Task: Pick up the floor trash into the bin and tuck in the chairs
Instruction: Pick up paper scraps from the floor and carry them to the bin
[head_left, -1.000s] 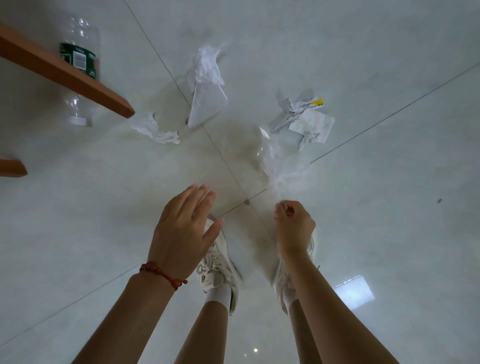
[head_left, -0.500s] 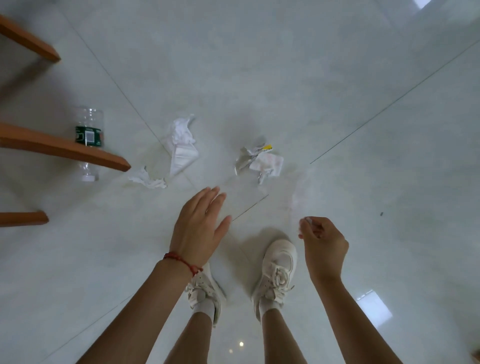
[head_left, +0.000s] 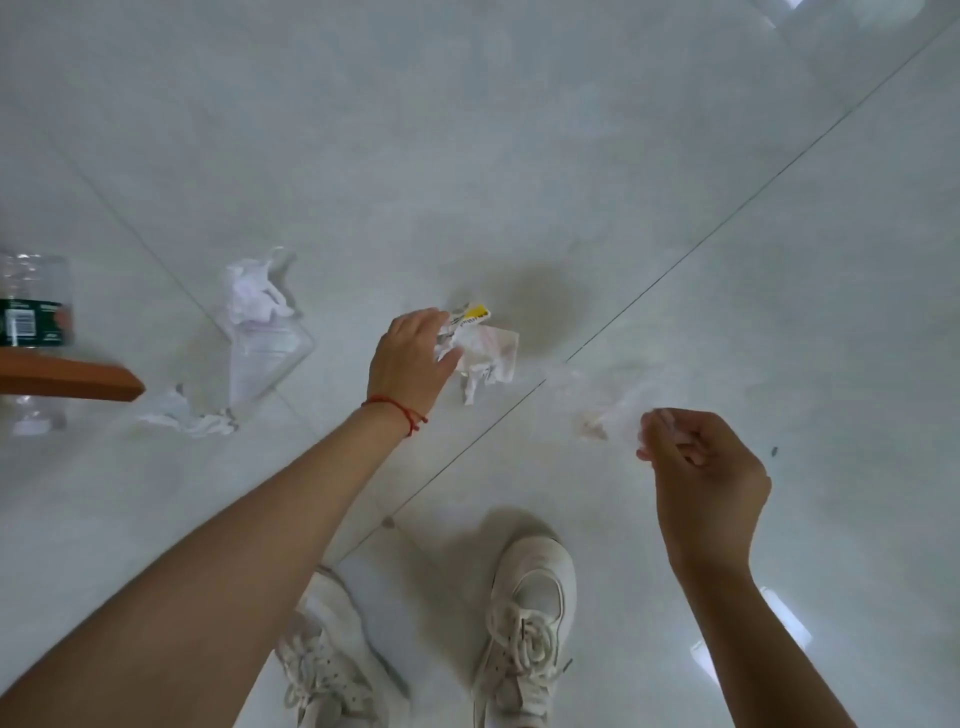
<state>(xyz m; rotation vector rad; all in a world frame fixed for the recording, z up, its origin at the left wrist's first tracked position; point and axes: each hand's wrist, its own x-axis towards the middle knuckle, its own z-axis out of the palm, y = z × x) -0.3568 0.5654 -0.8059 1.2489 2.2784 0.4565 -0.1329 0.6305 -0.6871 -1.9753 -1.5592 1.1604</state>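
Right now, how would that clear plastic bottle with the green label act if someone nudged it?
The clear plastic bottle with the green label lies on its side, so it would probably roll. It looks empty, so likely light. The smooth pale tile floor may let it slide too.

Bare pale floor tiles (head_left: 519, 156) lie open beyond the left grip (head_left: 415, 358); an orange-brown wooden chair rail (head_left: 72, 382) juts in far to its left.
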